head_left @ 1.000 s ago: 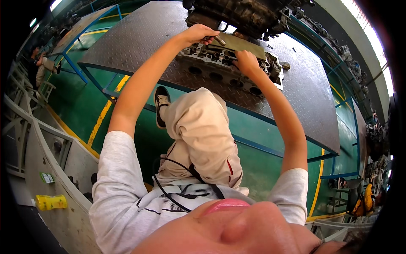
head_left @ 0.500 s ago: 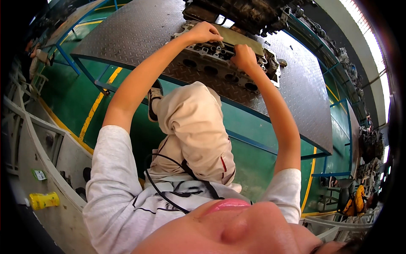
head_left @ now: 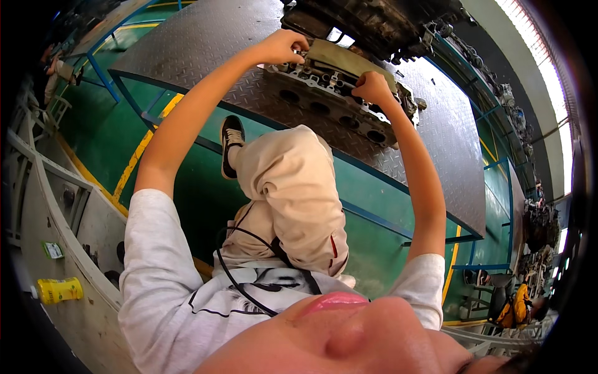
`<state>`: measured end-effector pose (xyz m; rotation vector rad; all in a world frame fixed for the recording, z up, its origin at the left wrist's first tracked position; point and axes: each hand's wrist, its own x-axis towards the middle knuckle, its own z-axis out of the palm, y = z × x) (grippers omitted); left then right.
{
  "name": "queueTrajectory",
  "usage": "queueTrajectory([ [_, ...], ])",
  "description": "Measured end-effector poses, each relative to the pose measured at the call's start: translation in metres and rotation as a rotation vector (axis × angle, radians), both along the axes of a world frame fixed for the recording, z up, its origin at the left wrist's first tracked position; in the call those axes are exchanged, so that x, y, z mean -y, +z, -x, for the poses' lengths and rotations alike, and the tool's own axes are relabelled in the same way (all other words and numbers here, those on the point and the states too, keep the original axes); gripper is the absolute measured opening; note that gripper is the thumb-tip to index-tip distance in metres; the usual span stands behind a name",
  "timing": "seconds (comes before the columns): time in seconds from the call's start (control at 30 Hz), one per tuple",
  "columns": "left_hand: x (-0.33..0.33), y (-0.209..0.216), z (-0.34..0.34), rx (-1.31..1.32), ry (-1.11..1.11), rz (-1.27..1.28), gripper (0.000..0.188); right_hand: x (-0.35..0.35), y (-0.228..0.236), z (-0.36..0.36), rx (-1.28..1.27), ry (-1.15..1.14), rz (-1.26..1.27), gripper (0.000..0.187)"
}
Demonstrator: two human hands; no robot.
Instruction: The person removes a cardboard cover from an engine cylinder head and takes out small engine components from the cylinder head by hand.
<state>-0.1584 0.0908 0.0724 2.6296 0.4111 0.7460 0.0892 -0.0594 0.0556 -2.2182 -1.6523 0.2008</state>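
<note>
A metal engine cylinder head [head_left: 333, 113], with a row of dark round ports on its near side, lies on a steel-topped table [head_left: 215, 40]. My left hand [head_left: 281, 47] is over its left end, fingers bent and pinched near a small dark part that I cannot make out. Above the right half of the cylinder head is my right hand [head_left: 374, 88], closed, its fingertips down at the open top; what it grips, if anything, is hidden. Directly behind lies a flat olive-brown plate [head_left: 352, 61].
A large dark engine [head_left: 374, 25] stands at the table's far side. My bent knee [head_left: 299, 162] is close to the near edge. On a grey surface at left lies a yellow bottle [head_left: 59, 290]. Another person [head_left: 56, 78] is at far left.
My left hand has moved left, from the middle of the cylinder head to its left end. The right hand stays closed over the right half. The view has shifted slightly.
</note>
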Motion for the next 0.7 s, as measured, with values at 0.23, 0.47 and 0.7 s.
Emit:
queueTrajectory([
  [0.23, 0.028, 0.005, 0.047, -0.018, 0.019, 0.057, 0.034, 0.006, 0.028, 0.013, 0.017, 0.104, -0.148, 0.02],
  [0.47, 0.062, -0.001, 0.053, 0.107, -0.06, 0.303, 0.026, 0.071, 0.066, 0.05, -0.285, 0.209, -0.052, 0.023],
  [0.7, 0.084, -0.088, 0.122, 0.459, 0.136, 0.906, 0.023, 0.158, 0.019, 0.057, -0.616, -0.025, -0.485, 0.017],
])
